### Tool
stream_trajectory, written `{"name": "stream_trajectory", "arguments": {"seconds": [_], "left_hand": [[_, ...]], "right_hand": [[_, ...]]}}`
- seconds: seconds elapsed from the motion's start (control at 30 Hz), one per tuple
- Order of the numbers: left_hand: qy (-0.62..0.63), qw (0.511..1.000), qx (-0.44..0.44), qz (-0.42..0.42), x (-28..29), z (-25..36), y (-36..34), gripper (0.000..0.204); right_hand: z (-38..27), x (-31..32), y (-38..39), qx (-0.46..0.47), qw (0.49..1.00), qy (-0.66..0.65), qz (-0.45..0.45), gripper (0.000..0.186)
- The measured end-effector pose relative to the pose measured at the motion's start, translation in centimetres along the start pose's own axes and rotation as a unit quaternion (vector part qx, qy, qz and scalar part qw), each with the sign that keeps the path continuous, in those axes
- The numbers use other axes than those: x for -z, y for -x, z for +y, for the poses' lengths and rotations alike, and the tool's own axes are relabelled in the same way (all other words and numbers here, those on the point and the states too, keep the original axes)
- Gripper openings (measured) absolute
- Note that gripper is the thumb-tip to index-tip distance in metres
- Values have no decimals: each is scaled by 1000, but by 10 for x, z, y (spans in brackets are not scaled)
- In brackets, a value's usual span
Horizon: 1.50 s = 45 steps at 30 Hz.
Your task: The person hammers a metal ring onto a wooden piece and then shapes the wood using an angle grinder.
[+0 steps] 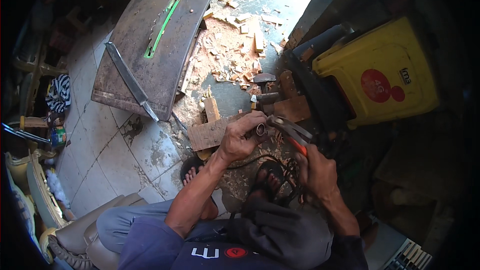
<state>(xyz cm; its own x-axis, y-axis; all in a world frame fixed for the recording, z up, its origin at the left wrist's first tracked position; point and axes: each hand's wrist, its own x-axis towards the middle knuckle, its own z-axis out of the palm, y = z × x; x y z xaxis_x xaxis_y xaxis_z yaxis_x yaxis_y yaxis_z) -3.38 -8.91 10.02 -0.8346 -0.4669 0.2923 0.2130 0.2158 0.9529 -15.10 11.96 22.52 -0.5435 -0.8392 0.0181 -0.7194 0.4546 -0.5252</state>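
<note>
Lap: grey cloth trousers [285,232], knees apart.
Right hand: this hand [320,172] is clenched around a metal plier-like tool with orange-red handle [285,125]; tool head points left, just beside the other hand's fingertips. Cannot tell whether it bites anything.
Left hand: this hand [242,137] grasps a small round metal ring-ended piece [260,129].
Workpiece: between the left fingers, round end facing up, above the floor litter.
Timber: flat brown wooden block [206,136], left of the workpiece.
Right side: yellow plastic panel with red discs [405,55].
Left side: rusty brown metal plate with green-edged slot [135,32]; long grey metal bar [125,72] on it.
Far floor: pale wood shavings [225,45].
</note>
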Motion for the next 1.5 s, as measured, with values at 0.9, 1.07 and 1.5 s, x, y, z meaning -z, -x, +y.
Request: {"name": "stream_trajectory", "arguments": {"seconds": [0.9, 1.07, 1.5], "left_hand": [[36, 999, 9, 0, -1, 1, -1, 40], [8, 1000, 7, -7, -1, -2, -1, 42], [-10, 1000, -16, -12, 4, 1, -3, 46]], "right_hand": [[1, 12, 1, 148, 986, -54, 55, 29], [1, 8, -2, 31, 996, 48, -66, 31], [6, 5, -2, 185, 976, -95, 63, 27]]}}
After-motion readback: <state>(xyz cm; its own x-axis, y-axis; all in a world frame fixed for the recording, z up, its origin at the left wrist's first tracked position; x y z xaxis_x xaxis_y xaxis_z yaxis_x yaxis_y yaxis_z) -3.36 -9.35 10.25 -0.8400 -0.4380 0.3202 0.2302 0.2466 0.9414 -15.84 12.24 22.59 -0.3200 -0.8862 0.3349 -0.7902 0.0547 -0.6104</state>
